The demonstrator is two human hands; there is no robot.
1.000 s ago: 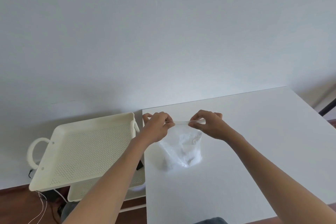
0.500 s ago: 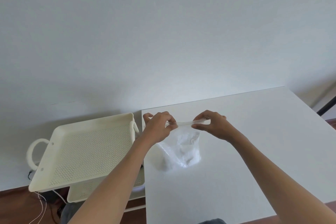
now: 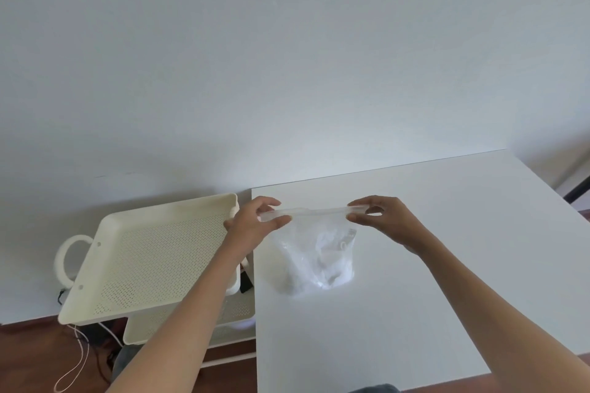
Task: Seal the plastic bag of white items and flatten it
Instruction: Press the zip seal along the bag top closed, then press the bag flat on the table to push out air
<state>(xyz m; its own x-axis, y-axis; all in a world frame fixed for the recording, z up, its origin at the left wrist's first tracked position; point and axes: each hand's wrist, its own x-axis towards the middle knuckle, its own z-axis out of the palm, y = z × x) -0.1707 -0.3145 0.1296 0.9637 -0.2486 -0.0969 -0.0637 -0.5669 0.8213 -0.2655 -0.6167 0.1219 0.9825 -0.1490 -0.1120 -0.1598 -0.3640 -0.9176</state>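
Note:
A clear plastic bag (image 3: 319,255) with white items inside stands upright on the white table (image 3: 447,265), near its left edge. The bag's zip strip runs stretched and level across its top. My left hand (image 3: 252,226) pinches the strip's left end between thumb and fingers. My right hand (image 3: 383,220) pinches the right end the same way. The white items lie bunched in the bag's lower half.
A cream perforated tray (image 3: 150,262) with a loop handle sits on a cart left of the table, a lower shelf beneath it. Cables (image 3: 76,360) hang to the wooden floor. A grey wall stands behind. A dark bar (image 3: 578,188) shows at far right.
My right hand slid rightward along the zip strip to its right end, so my hands are now farther apart and the bag's top is pulled straight. The left hand stayed in place.

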